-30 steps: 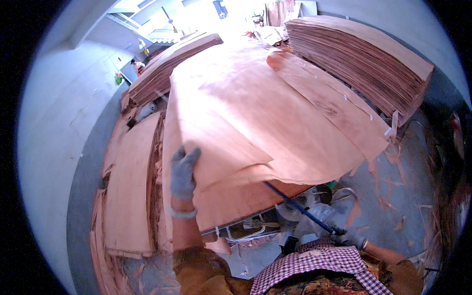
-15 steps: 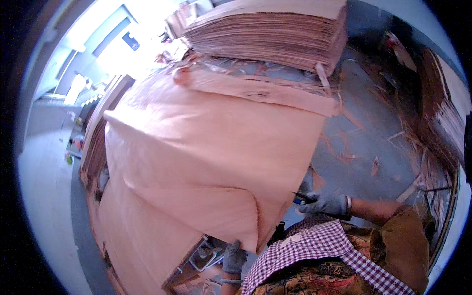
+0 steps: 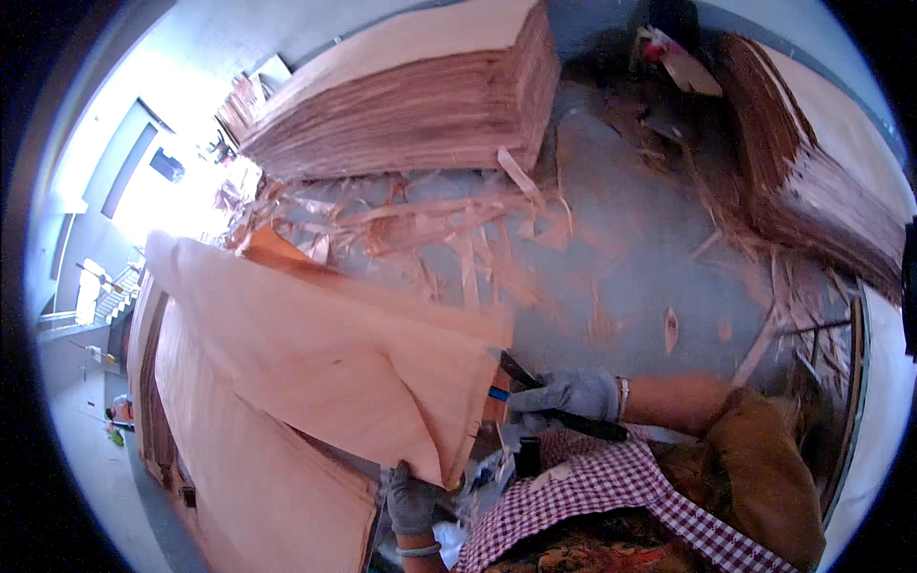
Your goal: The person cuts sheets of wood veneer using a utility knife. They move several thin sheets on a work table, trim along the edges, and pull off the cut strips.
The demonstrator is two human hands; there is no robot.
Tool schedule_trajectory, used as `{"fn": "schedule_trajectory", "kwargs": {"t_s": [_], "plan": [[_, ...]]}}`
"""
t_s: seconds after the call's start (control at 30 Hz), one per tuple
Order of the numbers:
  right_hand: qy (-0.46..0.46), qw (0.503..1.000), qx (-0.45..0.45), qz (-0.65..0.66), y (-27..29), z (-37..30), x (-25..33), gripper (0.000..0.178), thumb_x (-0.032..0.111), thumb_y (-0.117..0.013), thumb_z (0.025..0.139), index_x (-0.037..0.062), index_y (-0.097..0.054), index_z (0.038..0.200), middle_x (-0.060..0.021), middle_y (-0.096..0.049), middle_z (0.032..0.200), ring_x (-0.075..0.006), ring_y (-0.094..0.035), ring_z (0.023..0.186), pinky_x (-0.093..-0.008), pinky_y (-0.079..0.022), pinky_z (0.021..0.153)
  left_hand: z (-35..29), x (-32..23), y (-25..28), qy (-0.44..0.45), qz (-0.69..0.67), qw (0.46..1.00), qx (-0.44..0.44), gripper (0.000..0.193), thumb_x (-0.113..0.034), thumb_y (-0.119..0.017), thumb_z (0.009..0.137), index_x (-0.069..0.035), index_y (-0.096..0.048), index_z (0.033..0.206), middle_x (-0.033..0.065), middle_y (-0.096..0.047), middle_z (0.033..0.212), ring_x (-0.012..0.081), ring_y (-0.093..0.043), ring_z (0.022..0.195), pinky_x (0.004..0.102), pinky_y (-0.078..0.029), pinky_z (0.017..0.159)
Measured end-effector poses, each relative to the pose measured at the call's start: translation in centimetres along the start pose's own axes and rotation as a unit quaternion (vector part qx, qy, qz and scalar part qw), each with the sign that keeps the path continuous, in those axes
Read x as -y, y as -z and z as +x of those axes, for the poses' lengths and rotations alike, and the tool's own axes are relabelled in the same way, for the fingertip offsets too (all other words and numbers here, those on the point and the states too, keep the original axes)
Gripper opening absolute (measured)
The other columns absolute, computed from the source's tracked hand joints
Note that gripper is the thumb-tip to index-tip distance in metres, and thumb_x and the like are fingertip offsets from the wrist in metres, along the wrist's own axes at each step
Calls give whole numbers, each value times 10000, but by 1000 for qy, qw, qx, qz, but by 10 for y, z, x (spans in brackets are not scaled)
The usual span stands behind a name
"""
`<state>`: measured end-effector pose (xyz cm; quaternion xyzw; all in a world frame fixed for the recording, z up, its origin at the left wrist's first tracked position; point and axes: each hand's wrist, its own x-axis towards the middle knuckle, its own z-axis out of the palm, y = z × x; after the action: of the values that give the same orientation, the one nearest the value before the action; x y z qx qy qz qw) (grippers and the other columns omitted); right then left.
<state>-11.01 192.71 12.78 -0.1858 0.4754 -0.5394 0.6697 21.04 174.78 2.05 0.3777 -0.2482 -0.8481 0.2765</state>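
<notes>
My left hand (image 3: pixel 413 506), in a grey glove, pinches the near corner of a thin wood veneer sheet (image 3: pixel 315 353). The sheet is raised and buckled, with a fold running toward that corner. Beneath and left of it lies a stack of veneer sheets (image 3: pixel 258 477). Beside the sheet's right edge, my gloved right hand (image 3: pixel 573 396) is closed on a long black tool (image 3: pixel 597 426) with a blue part near the fingers. One dark end points toward the veneer; the tool's exact kind is unclear.
A tall veneer stack (image 3: pixel 411 110) stands at the far side, another stack (image 3: pixel 793 172) at the right. Torn veneer strips (image 3: pixel 430 224) litter the grey floor (image 3: pixel 611 277). A long wooden edge (image 3: pixel 855 401) runs along the right. Bright light washes out the far left.
The veneer sheet has swung left and toward me, its far part drawn off the floor scraps. My left hand still grips its corner. Both hands appear further left as the view has shifted.
</notes>
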Motion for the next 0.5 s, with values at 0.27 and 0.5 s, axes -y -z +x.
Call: {"fn": "schedule_trajectory", "kwargs": {"t_s": [0.27, 0.5], "plan": [[58, 993, -98, -42, 152, 37, 141, 345, 352, -539, 896, 19, -605, 956, -63, -600, 725, -100, -491, 495, -230, -388, 429, 223, 21, -139, -87, 21, 955, 284, 317, -263, -392, 963, -42, -508, 1158, 87, -544, 1170, 218, -506, 1044, 347, -398, 937], [179, 969, -169, -30, 290, 27, 260, 388, 416, -560, 861, 53, -595, 992, -72, -638, 797, -130, -535, 516, -243, -427, 457, 375, 46, -308, -130, 89, 912, 378, 306, -189, -448, 941, -67, -484, 1220, 60, -524, 1205, 175, -509, 1064, 291, -413, 938]]}}
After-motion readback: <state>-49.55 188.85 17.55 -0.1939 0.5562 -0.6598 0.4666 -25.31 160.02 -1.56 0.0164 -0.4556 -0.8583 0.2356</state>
